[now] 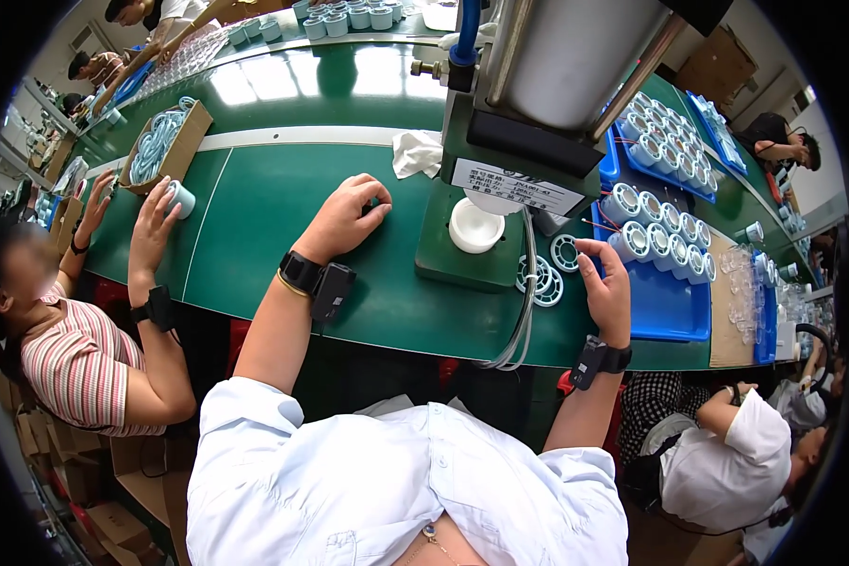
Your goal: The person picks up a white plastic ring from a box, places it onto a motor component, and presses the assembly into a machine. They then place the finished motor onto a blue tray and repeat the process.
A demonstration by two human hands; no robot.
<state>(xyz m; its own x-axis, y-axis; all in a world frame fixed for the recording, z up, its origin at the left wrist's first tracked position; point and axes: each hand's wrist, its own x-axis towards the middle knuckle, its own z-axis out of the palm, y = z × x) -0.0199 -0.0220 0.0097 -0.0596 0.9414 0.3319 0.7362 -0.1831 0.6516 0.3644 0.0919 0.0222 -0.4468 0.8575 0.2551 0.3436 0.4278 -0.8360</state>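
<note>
Held left hand (349, 212) at nine o'clock from the white cup (476, 226), over the green bench (274, 274), with fingers loosely curled and nothing visible in the grasp. Held right hand (607, 288) at four o'clock, with thumb and forefinger parted, just beside the upper ring (556, 253); could not tell contact from a narrow gap. Found the cup on the press base (443, 264), directly below the press (557, 57). Located the lower rings (550, 286) between four and five o'clock, next to the cables (526, 316), and the blue tray (670, 325) beyond the right hand. Seemed best to lift one ring at a time by its rim, clear of the cables. Judged prudent to check the cup for level seating, to steady only from outside its rim, and to clear both hands before any stroke.
</note>
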